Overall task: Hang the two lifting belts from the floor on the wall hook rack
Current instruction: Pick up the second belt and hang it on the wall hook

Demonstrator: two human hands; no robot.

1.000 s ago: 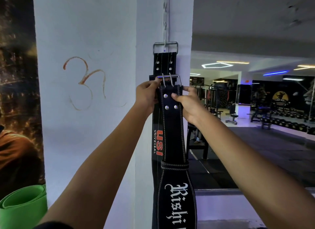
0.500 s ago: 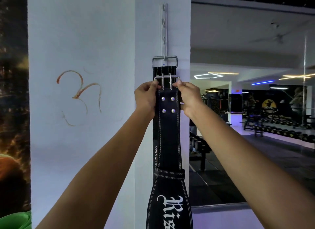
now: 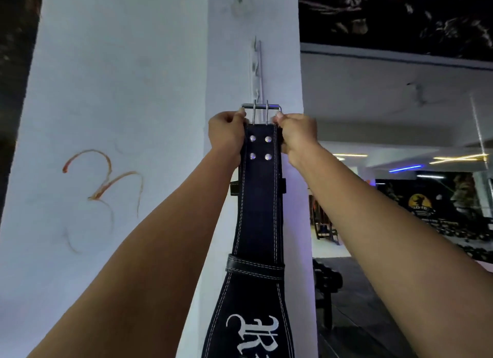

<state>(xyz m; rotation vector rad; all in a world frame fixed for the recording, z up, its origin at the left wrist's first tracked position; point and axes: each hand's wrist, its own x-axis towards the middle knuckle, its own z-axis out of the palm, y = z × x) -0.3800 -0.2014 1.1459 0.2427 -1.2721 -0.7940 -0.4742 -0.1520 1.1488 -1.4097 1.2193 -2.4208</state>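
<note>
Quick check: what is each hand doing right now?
Left hand: closed on the lifting belt at its buckle.
Right hand: closed on the same belt.

I see both arms raised against the white pillar (image 3: 120,90). My left hand (image 3: 226,137) and right hand (image 3: 296,136) pinch the two sides of a black lifting belt (image 3: 260,211) at its top, just under its steel buckle (image 3: 261,109). The buckle sits at the foot of the wall hook rack (image 3: 256,69). The belt hangs straight down between my forearms.
</note>
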